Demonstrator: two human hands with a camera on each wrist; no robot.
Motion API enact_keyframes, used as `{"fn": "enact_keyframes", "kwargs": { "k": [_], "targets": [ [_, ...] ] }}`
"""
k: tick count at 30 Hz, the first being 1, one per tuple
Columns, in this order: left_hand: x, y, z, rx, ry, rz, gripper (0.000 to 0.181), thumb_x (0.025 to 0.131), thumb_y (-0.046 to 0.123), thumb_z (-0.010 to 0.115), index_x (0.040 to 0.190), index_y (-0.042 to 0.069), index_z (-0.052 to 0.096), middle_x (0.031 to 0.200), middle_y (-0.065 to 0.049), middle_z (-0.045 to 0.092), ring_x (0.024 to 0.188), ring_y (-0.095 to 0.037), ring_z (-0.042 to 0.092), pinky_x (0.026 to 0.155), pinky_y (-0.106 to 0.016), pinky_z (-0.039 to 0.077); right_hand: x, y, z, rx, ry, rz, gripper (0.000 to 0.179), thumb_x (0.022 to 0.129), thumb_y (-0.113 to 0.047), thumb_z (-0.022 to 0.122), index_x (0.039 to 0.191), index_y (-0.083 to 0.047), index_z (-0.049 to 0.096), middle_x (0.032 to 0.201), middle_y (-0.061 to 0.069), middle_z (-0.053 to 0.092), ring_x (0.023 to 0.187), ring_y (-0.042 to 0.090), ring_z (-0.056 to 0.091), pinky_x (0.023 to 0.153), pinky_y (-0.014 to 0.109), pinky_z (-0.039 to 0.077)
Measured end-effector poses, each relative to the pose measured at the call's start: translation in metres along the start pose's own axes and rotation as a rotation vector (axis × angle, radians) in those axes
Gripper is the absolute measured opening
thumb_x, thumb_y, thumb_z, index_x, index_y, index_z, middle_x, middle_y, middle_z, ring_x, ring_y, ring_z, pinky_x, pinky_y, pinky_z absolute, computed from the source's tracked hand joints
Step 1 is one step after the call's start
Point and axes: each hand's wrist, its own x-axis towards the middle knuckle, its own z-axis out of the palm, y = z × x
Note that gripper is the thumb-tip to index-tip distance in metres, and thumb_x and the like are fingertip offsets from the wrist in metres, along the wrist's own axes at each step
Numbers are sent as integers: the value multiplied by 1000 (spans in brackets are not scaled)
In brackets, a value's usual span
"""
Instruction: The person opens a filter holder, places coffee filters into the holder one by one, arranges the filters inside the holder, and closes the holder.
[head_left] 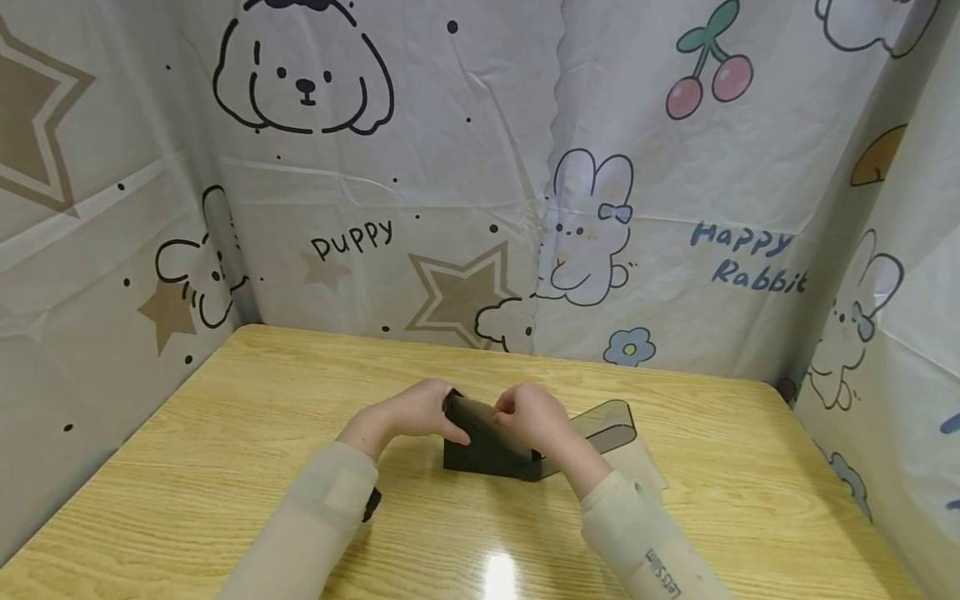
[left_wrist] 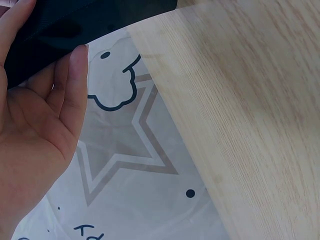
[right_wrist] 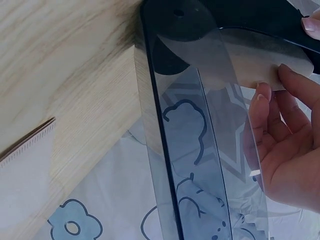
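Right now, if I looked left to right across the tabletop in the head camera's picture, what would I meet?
Left hand, black holder, right hand, see-through cover, pale flat item.

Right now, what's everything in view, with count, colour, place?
Box: 1, black, table centre
Lid: 1, smoky grey, box's right
Sheet: at least 1, tan, box's opening
Flat piece: 1, cream, by lid
Table: 1, yellow wood, under box
Printed cloth: count unclear, white, around table
Fitting: 1, black, by left sleeve
Dark object: 1, blackish, back right corner
Sleeves: 2, pale, head view's bottom
Left hand: 1, gripping box's left end
Right hand: 1, pinching sheet
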Motion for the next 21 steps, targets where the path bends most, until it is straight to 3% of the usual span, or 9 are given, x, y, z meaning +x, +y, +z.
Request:
{"fn": "enact_keyframes", "kwargs": {
  "k": [5, 9, 13, 17, 21],
  "targets": [
    [0, 0, -1, 1, -6, -3, 22, 74, 20, 79, 87, 10, 63, 77, 2, 59, 65, -10, 48, 61, -25, 43, -1, 0, -4, 1, -4, 24, 8, 85, -20, 68, 85, -13, 72, 84, 0, 69, 72, 13, 59, 66, 31, 48],
    [0, 0, -1, 0, -13, -4, 22, 75, 20, 78, 88, 10, 63, 78, 2, 59, 65, -10, 48, 61, -25, 43, -6, 0, -19, 11, 27, 54, 12, 86, -25, 67, 90, -15, 71, 89, 1, 68, 78, 15, 61, 68, 33, 48],
    [0, 0, 0, 4, -12, -14, 26, 75, 21, 78, 95, 11, 65, 81, 0, 59, 68, -12, 47, 64, -27, 42, -15, 5, -48, 50, 82, 56, 16, 88, -27, 64, 94, -14, 70, 91, 1, 68, 80, 15, 60, 67, 31, 47],
    [0, 0, 1, 22, 2, -39, 42, 74, 23, 79, 111, 11, 64, 96, 1, 62, 75, -13, 49, 70, -29, 41, -27, 19, -83, 118, 175, 80, 21, 91, -27, 60, 100, -10, 69, 96, 6, 68, 84, 19, 60, 70, 32, 47],
    [0, 1, 1, 20, 1, -36, 42, 74, 23, 79, 111, 10, 64, 93, 1, 61, 74, -14, 48, 68, -30, 40, -35, 44, -113, 174, 273, 144, 27, 93, -24, 57, 105, -2, 66, 101, 15, 66, 89, 25, 59, 76, 36, 46]
  ]
}}
